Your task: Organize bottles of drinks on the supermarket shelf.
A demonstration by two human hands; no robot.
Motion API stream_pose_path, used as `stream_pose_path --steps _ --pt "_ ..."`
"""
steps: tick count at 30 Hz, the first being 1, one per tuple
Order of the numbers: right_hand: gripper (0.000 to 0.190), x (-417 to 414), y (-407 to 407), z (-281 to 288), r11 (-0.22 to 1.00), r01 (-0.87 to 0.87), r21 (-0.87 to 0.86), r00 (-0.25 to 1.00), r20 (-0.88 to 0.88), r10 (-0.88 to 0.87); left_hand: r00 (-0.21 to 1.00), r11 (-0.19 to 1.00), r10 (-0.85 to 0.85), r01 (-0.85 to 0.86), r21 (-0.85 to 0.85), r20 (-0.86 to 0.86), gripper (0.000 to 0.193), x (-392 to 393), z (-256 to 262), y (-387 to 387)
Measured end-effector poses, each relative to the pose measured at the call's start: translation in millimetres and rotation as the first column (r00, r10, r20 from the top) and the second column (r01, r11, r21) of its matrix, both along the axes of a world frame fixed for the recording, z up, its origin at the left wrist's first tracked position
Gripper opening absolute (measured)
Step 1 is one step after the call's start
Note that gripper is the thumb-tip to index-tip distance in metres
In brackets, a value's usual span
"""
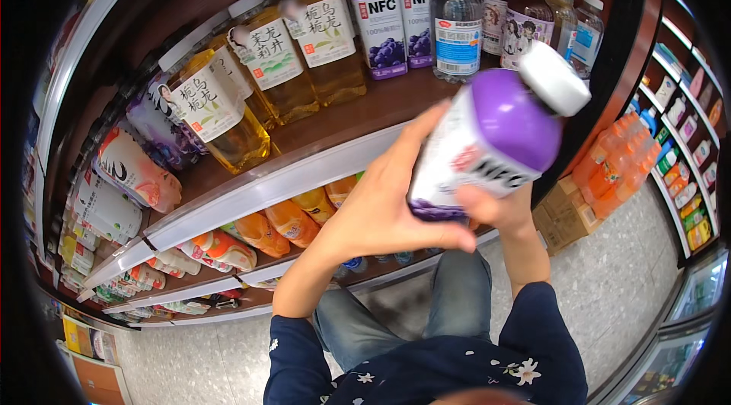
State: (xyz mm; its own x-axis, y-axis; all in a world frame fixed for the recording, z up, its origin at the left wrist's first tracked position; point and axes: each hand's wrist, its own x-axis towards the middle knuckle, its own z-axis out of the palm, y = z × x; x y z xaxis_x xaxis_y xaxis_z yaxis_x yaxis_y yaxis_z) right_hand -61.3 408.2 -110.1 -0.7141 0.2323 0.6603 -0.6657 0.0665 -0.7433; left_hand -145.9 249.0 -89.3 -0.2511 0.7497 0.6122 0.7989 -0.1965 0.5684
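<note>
Both my hands hold a purple and white juice bottle [505,119] with a white cap, tilted, in front of the drinks shelf. My left hand [377,199] wraps the bottle's left side and base. On the near side, my right hand [502,208] grips the lower right, its thumb across the label; its other fingers are hidden behind the bottle. Two similar purple juice bottles [377,22] stand upright on the shelf behind. To their right is a clear bottle [455,28] with a blue and white label; to their left stand amber tea bottles [325,34].
The shelf's pale front rail [274,176] runs below the bottles. Orange drink bottles [291,222] fill a lower shelf. On the right, a pack of orange soda bottles [617,159] rests on a cardboard box [562,216]. Grey floor [617,268] lies around my legs.
</note>
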Motion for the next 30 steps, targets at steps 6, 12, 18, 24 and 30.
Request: stream_pose_path --steps 6,12,18,24,30 --pt "0.078 -44.7 31.7 46.3 0.767 0.538 0.348 0.822 -0.418 -0.387 0.908 0.955 0.130 -0.223 0.197 0.399 0.087 -5.5 9.8 25.1" --pt "0.070 -93.7 81.1 37.1 0.592 0.765 0.253 0.641 -0.383 -0.665 0.873 0.831 0.420 -0.480 0.283 0.248 0.075 -58.0 23.2 50.1" --pt "0.085 -114.8 89.5 23.5 0.409 0.834 0.371 0.533 -0.346 -0.772 0.832 0.763 0.515 -0.554 0.332 0.206 0.072 -75.6 16.5 69.0" --pt "0.095 -115.8 90.7 22.2 0.463 0.697 0.547 0.621 -0.138 -0.772 0.552 0.604 0.797 -0.737 0.304 -0.245 0.073 -75.3 17.1 66.1" --pt "0.084 -121.1 95.3 15.0 0.415 0.750 0.515 0.582 -0.215 -0.784 0.384 0.513 0.830 -0.810 0.285 -0.405 0.063 -65.9 22.2 59.7"
